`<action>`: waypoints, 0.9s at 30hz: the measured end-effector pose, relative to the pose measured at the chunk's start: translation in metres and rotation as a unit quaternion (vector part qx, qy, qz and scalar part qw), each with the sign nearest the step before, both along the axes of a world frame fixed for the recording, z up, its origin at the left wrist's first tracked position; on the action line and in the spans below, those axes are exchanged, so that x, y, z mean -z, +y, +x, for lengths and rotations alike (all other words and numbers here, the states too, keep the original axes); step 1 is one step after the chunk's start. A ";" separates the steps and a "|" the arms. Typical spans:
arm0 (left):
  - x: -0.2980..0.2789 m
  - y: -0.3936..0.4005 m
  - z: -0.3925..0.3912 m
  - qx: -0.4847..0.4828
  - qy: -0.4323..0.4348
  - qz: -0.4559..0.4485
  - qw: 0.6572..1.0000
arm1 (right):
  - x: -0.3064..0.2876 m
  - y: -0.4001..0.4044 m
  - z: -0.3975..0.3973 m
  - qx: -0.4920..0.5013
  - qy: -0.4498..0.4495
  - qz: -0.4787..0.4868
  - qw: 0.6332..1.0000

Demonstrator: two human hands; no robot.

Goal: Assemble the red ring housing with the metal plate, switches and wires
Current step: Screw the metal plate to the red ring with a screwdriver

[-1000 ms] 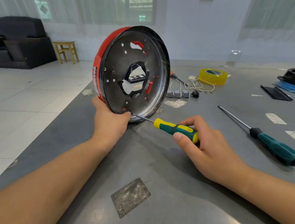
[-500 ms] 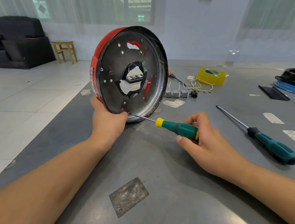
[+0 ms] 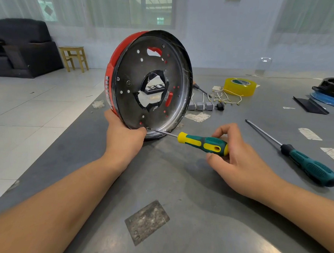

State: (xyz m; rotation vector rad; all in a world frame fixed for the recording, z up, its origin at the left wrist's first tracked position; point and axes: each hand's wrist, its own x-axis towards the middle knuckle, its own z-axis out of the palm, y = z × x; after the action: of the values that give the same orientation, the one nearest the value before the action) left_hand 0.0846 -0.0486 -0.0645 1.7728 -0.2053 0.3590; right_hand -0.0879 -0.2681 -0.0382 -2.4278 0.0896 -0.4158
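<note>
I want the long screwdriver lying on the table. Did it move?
No. The long screwdriver lies where it did a second ago, apart from the hands, its tip pointing between the white tape patches on the table.

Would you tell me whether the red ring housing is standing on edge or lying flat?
On edge: the red ring housing stands upright on the grey table, steadied by the left hand.

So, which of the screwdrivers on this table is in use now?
The yellow-and-green-handled screwdriver: the right hand holds it against the metal plate. The dark green-handled screwdriver lies untouched.
</note>
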 end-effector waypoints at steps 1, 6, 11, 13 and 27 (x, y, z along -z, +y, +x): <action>0.000 0.000 0.000 0.000 0.003 -0.003 1.000 | -0.002 -0.002 -0.001 -0.010 -0.004 -0.030 0.999; -0.002 0.000 -0.001 0.000 0.008 -0.003 1.000 | -0.011 -0.007 -0.004 0.007 -0.097 -0.218 0.971; -0.003 -0.001 -0.005 0.002 -0.005 0.013 1.000 | -0.008 0.003 0.003 0.088 -0.038 -0.079 0.992; -0.004 -0.002 -0.006 0.005 -0.006 0.011 1.000 | -0.010 0.002 0.008 0.088 0.043 0.080 0.992; -0.008 -0.003 -0.010 0.013 -0.012 0.009 1.000 | -0.014 -0.009 0.003 0.064 -0.019 -0.115 0.991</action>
State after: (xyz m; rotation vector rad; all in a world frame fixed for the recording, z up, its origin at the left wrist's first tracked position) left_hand 0.0745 -0.0513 -0.0570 1.7833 -0.2491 0.3618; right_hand -0.0846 -0.2775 -0.0245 -2.6484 0.1917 -0.5566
